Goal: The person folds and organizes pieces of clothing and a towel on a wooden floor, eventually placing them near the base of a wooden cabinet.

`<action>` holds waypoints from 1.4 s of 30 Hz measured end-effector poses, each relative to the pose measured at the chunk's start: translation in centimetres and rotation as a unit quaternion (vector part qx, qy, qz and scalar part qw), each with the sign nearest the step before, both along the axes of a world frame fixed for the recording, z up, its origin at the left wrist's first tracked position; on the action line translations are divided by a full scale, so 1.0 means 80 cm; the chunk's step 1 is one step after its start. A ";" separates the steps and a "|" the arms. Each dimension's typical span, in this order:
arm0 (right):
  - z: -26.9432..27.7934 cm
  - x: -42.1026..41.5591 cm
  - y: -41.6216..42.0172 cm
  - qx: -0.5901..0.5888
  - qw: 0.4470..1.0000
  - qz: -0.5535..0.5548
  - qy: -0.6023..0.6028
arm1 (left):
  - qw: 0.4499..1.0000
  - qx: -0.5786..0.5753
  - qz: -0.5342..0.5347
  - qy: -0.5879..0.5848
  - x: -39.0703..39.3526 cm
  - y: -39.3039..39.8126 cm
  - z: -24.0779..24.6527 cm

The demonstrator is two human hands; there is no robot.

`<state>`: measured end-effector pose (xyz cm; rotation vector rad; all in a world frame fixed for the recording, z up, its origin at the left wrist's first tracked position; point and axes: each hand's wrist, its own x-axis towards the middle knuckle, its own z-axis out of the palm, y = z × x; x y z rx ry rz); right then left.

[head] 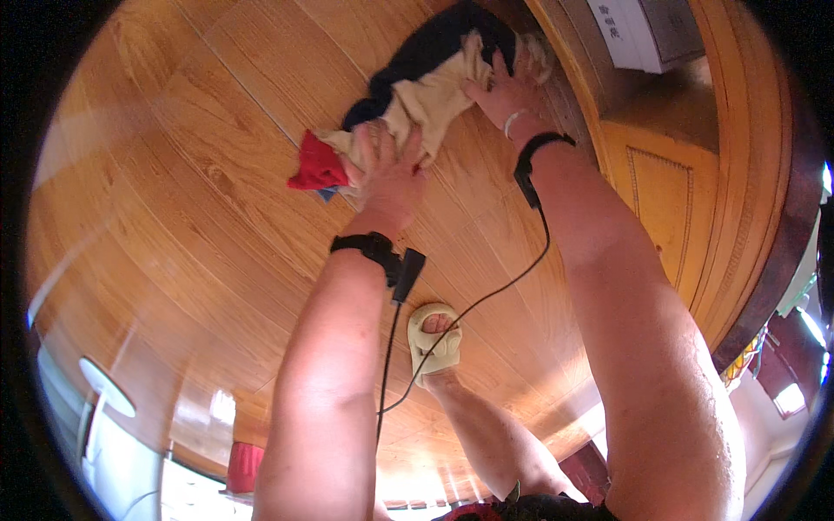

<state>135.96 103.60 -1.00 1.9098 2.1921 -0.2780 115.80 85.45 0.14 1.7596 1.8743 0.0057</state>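
Note:
A bunched cloth in black, cream and red (427,98) lies on the wood-plank floor (228,215), its red end (319,163) to the left. My left hand (389,176) rests on the cream part near that end with the fingers spread. Farther up and to the right, my right hand (511,94) presses on the other end, close to the wooden cabinet. Its fingers are apart, and their tips are blurred. A small blue bit of fabric (328,193) peeks out below the red part.
The wooden cabinet (658,195) curves along the right, with a white box (629,39) in its open compartment. A black cable (482,299) hangs between the straps on my wrists. My slippered foot (435,338) stands below. A red container (245,465) is at lower left.

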 end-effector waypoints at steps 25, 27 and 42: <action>0.041 0.337 -0.653 -0.053 0.855 -0.508 0.084 | 0.862 -0.226 -0.135 -0.432 0.232 -0.328 0.028; 0.061 0.295 -0.597 0.066 0.819 -0.508 0.256 | 0.801 -0.236 0.023 -0.550 0.193 -0.308 0.039; 0.051 -0.459 -0.210 0.034 0.908 0.288 0.303 | 0.945 0.011 0.310 0.100 -0.284 -0.183 0.014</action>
